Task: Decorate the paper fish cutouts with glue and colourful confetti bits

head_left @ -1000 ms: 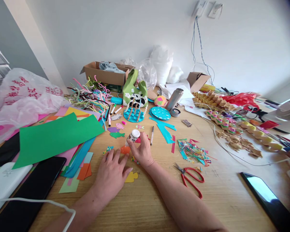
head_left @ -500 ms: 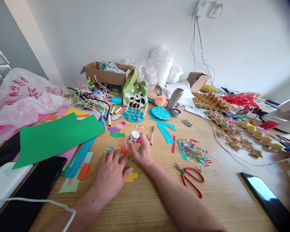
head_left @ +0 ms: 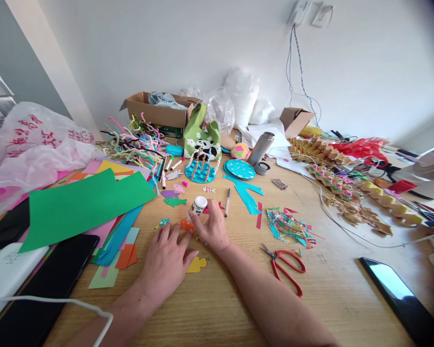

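Note:
My right hand [head_left: 214, 230] is closed round a white glue stick [head_left: 199, 204] with dark print, tilted and end-down over an orange paper fish [head_left: 185, 223]. Flat on the table, my left hand [head_left: 168, 255] has its fingers spread, and its fingertips touch the orange fish's near edge. Small paper scraps [head_left: 162, 223] lie beyond those fingers. Close by my left thumb is a yellow paper fish [head_left: 197, 264]. Behind the glue stick, a red paper cutout [head_left: 217, 207] is partly hidden by my right hand. Green [head_left: 175, 201] and purple [head_left: 169, 193] paper fish sit farther back.
Red-handled scissors [head_left: 287, 265] and a heap of paper clippings [head_left: 289, 229] lie to the right, with a phone [head_left: 394, 294] beyond. Coloured paper sheets [head_left: 83, 202] cover the left side. A steel flask [head_left: 262, 148] stands behind, near blue discs [head_left: 240, 169]. A pen [head_left: 227, 202] lies mid-table.
The glue stick has shifted slightly left and down with my right hand over the orange fish. My left hand stays in place.

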`<action>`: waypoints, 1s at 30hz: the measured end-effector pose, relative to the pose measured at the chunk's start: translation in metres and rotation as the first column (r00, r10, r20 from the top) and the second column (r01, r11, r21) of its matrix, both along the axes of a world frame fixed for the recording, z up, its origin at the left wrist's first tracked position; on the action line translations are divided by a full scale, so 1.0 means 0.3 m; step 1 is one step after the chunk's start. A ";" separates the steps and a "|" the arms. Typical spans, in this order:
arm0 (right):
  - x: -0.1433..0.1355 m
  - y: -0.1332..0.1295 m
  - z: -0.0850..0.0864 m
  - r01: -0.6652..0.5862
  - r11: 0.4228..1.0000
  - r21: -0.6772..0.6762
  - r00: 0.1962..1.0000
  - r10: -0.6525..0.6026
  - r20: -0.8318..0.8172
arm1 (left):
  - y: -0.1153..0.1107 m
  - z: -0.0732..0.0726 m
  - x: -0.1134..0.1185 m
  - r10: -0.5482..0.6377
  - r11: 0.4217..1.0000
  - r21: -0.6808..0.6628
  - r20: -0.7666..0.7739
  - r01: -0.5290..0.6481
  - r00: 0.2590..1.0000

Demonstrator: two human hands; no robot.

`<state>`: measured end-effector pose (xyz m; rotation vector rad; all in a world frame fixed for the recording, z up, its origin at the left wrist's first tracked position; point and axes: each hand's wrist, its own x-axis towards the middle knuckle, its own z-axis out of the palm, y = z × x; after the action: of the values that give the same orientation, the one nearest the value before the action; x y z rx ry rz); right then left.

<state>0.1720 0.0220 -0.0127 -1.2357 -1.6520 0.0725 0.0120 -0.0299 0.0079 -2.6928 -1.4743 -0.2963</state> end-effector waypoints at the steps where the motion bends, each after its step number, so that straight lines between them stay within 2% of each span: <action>1: 0.000 0.000 0.000 0.001 1.000 -0.001 1.000 -0.001 0.000 | 0.000 -0.001 0.000 0.002 1.000 -0.001 -0.001 -0.002 1.000; 17: -0.001 -0.001 0.001 0.013 1.000 0.014 1.000 -0.013 -0.009 | 0.001 0.002 0.001 0.004 1.000 -0.026 -0.014 -0.004 1.000; 30: 0.003 -0.006 0.006 0.037 0.999 0.030 0.999 -0.036 -0.020 | -0.001 -0.005 -0.001 -0.001 1.000 0.005 0.005 0.001 1.000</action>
<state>0.1730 0.0203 -0.0108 -1.2383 -1.6077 0.0364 0.0117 -0.0300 0.0066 -2.6908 -1.4721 -0.3069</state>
